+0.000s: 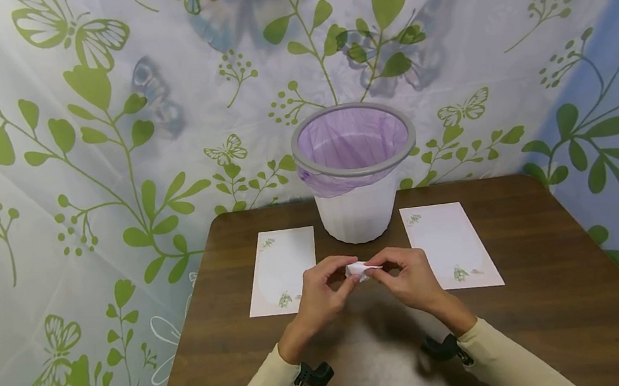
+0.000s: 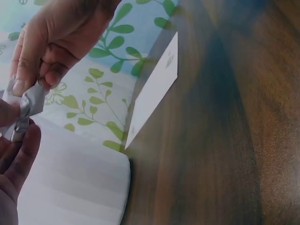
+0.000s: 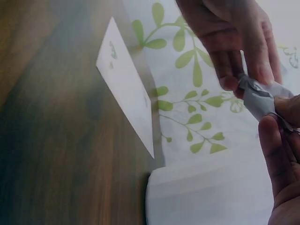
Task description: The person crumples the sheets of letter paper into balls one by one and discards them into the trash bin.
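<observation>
A small crumpled piece of white paper (image 1: 357,270) is held in the air between both hands, in front of the bin. My left hand (image 1: 320,290) pinches its left end between thumb and fingers. From the other side my right hand (image 1: 409,277) pinches the right end. Both wrist views show the folds of the crumpled paper (image 2: 29,104) (image 3: 258,99) close up, partly covered by fingertips. Behind the hands stands a white bin (image 1: 354,213) with a grey rim and a purple liner (image 1: 326,140).
A decorated sheet of paper (image 1: 283,266) lies flat left of the bin, and another sheet (image 1: 450,244) lies to its right. All stand on a dark wooden table (image 1: 552,305). A leaf-and-butterfly patterned curtain (image 1: 166,139) hangs close behind.
</observation>
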`<action>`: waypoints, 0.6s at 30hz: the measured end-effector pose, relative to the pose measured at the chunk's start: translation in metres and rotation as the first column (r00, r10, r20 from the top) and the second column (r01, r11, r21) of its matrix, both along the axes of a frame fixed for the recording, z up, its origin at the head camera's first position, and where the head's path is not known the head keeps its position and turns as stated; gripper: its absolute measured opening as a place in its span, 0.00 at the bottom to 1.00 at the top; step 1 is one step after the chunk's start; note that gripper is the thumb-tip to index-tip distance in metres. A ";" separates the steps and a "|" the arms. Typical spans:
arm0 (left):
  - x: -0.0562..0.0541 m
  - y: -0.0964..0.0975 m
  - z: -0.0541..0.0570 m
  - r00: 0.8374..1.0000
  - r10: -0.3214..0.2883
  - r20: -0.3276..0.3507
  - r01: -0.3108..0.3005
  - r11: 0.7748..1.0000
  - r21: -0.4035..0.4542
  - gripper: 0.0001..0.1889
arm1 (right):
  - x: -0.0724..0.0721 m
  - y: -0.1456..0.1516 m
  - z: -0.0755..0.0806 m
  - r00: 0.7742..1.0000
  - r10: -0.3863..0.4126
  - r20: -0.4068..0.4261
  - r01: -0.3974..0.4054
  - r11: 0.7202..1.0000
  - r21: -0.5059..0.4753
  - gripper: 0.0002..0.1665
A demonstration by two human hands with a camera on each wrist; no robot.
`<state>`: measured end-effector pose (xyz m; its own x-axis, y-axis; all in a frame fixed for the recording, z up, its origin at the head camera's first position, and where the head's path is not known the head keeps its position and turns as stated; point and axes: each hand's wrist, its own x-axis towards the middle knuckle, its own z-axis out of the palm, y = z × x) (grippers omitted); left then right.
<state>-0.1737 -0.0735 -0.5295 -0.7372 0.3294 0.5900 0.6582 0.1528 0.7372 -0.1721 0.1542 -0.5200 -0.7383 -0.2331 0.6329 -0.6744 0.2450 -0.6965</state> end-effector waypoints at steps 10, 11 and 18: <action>0.000 -0.003 0.006 0.977 0.115 0.177 -0.129 0.989 0.066 0.10 | 0.003 -0.007 -0.003 0.994 0.052 -0.098 -0.046 0.997 0.064 0.37; 0.000 -0.004 0.007 0.970 0.108 0.220 -0.128 0.988 0.081 0.09 | 0.003 -0.007 -0.003 0.990 0.059 -0.127 -0.050 0.996 0.071 0.39; 0.000 -0.007 0.010 0.906 -0.002 0.424 -0.076 0.983 0.168 0.10 | -0.001 -0.008 0.000 0.966 0.101 -0.239 -0.086 0.994 0.070 0.41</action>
